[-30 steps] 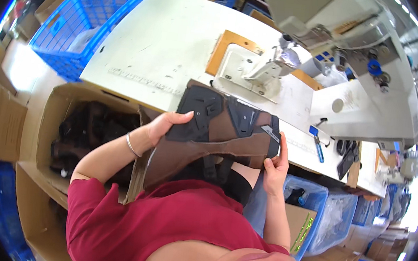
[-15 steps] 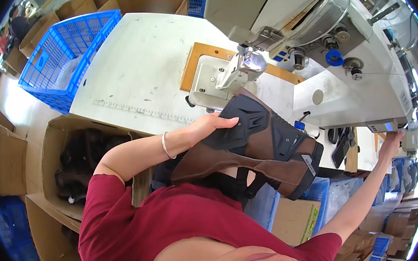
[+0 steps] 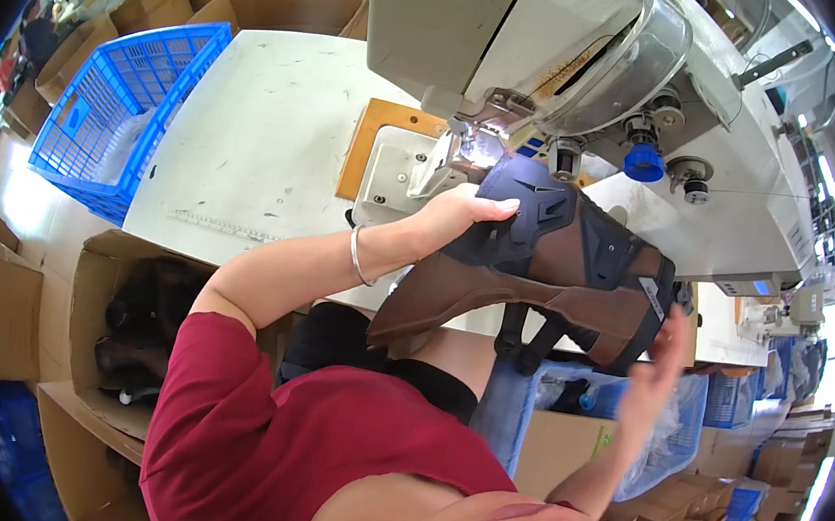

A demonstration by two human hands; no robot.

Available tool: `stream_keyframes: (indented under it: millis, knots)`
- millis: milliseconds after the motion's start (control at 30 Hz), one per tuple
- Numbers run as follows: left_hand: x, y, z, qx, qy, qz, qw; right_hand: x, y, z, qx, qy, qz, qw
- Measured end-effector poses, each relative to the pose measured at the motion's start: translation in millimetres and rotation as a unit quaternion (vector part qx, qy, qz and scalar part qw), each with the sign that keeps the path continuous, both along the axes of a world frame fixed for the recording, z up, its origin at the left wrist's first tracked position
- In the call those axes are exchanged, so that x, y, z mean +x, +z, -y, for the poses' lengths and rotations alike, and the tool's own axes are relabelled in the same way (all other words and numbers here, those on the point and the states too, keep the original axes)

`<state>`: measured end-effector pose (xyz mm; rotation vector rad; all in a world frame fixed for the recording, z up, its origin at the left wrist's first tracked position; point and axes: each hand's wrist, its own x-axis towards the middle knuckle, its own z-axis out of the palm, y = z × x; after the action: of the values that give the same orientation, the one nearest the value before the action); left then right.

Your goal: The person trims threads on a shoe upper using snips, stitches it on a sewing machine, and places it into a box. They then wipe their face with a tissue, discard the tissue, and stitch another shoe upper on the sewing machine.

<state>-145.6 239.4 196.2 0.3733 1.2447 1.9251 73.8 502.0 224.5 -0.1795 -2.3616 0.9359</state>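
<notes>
Below the sewing machine point(image 3: 557, 63), we see left hand point(image 3: 457, 216) fingers gripping the boot upper point(image 3: 557, 269); right hand point(image 3: 656, 369) open beside it. Likely light, floppy leather.

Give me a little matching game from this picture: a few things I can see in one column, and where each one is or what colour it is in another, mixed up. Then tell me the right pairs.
Things:
1. brown and black boot upper
2. plastic crate
3. bracelet
4. cardboard box

Descriptions:
A. blue, at the table's far left
B. on the left wrist
C. under the left hand, by the sewing machine
D. beside the person's left, dark pieces inside

Pairs: 1-C, 2-A, 3-B, 4-D
</notes>
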Motion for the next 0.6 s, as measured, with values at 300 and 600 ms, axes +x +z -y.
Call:
stream_keyframes:
  millis: [300,600]
  knots:
    - [-29,6,41,-0.132,0.073,-0.076,0.986,-96,-18,55,-0.143,0.046,-0.084,0.985]
    - [-65,-5,88,0.01,0.082,0.128,0.988,-174,9,73,-0.226,0.025,-0.054,0.972]
